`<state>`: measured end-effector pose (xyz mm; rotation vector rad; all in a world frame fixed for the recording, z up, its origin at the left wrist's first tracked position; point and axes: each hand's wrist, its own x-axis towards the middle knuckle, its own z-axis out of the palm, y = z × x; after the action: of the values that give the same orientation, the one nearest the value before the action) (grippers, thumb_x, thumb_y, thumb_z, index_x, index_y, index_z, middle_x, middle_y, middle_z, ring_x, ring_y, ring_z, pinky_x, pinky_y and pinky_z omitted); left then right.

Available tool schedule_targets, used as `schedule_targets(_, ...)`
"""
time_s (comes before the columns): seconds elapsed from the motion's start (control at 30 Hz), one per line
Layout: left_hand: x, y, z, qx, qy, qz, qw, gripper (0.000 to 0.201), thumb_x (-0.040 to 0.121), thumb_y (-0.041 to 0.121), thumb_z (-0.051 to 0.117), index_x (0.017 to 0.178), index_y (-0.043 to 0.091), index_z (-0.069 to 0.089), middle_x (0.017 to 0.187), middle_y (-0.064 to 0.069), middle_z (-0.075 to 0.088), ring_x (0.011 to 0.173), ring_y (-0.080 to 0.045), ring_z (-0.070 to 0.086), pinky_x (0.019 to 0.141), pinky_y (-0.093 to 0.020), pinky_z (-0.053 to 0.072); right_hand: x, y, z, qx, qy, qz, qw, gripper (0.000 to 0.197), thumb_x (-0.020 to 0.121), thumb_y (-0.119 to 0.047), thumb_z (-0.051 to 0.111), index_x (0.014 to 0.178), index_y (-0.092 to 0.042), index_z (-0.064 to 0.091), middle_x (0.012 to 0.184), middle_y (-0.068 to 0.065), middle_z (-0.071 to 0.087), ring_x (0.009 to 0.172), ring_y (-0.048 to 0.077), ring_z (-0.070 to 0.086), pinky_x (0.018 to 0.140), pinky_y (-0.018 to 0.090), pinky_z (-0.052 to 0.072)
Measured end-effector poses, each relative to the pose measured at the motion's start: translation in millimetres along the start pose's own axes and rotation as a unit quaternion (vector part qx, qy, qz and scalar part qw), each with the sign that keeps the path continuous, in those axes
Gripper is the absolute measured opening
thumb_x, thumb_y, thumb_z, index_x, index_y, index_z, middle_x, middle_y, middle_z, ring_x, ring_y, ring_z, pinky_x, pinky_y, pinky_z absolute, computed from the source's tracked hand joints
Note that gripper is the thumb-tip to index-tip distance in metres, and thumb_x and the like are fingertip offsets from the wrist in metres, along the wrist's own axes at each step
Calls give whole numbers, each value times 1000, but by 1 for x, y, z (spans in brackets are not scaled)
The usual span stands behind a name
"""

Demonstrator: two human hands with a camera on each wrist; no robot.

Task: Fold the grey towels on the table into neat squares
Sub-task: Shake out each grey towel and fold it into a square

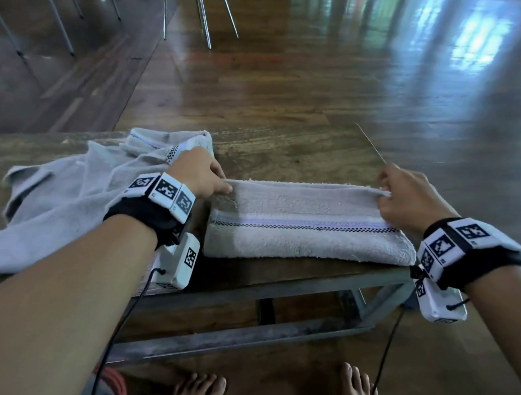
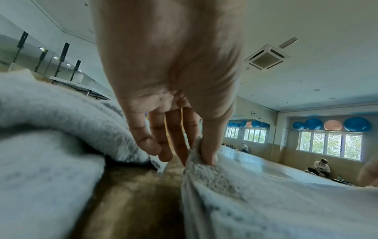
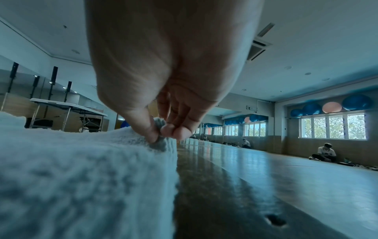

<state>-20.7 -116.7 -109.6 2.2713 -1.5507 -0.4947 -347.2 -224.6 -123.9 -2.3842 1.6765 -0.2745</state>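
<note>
We have one grey towel point(image 1: 308, 225) lying on the wooden table point(image 1: 289, 158), already folded into a long band with its striped border running between our two grips. Our left hand point(image 1: 198, 172) pinches the far corner at its end, thumb and fingers closed on the cloth, and our right hand point(image 1: 405, 199) pinches the matching far corner at the other end, a tuft of towel caught between thumb and fingertips point(image 3: 166, 130). So we judge the lengthwise folds done, while the band is still far from a square: it probably needs folding end to end. Just outside our left grip, a second towel point(image 1: 68, 195) lies crumpled and unfolded, partly under our left forearm, so that one is still untouched.
</note>
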Motion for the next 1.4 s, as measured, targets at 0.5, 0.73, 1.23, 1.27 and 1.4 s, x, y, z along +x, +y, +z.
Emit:
schedule_targets(0.5, -60, 28, -64, -19, 118, 100, 988, 8, 77, 22, 82, 83, 20, 78, 59, 15, 56, 58, -4, 50, 58, -23, 39, -53, -24, -48, 55, 122, 49, 990, 18, 81, -34, 64, 95, -34, 75, 87, -1, 72, 80, 28, 64, 78, 41, 57)
schedule_targets(0.73, -77, 17, -79, -152, 360, 219, 894, 13, 84, 15, 75, 97, 18, 75, 73, 9, 66, 64, -1, 60, 65, -17, 50, -56, -27, -56, 319, 333, -81, 884, 23, 87, -17, 70, 106, -30, 73, 89, -6, 76, 82, 12, 73, 80, 33, 61)
schedule_targets(1.23, -65, -24, 5, 25, 27, -69, 997, 35, 87, 36, 64, 66, 8, 59, 61, -6, 65, 59, -25, 67, 64, -36, 56, -63, -20, 15, 44, -3, 86, 995, 33, 92, -44, 54, 110, -18, 63, 114, 11, 64, 100, 33, 61, 82, 41, 48)
schedule_targets(1.27, -62, -24, 7, 33, 31, -82, 996, 38, 87, 38, 65, 63, 10, 55, 59, -4, 62, 58, -25, 66, 61, -35, 54, -61, -21, 17, 38, 0, 96, 995, 33, 93, -44, 53, 103, -14, 63, 112, 13, 63, 97, 35, 61, 81, 42, 50)
schedule_targets(1.4, -52, -20, 6, 25, 26, -104, 994, 37, 83, 40, 71, 69, 8, 59, 61, -7, 64, 54, -21, 62, 56, -33, 53, -53, -18, 19, 41, -14, 139, 989, 36, 96, -43, 52, 89, -10, 63, 108, 16, 62, 95, 37, 60, 85, 45, 50)
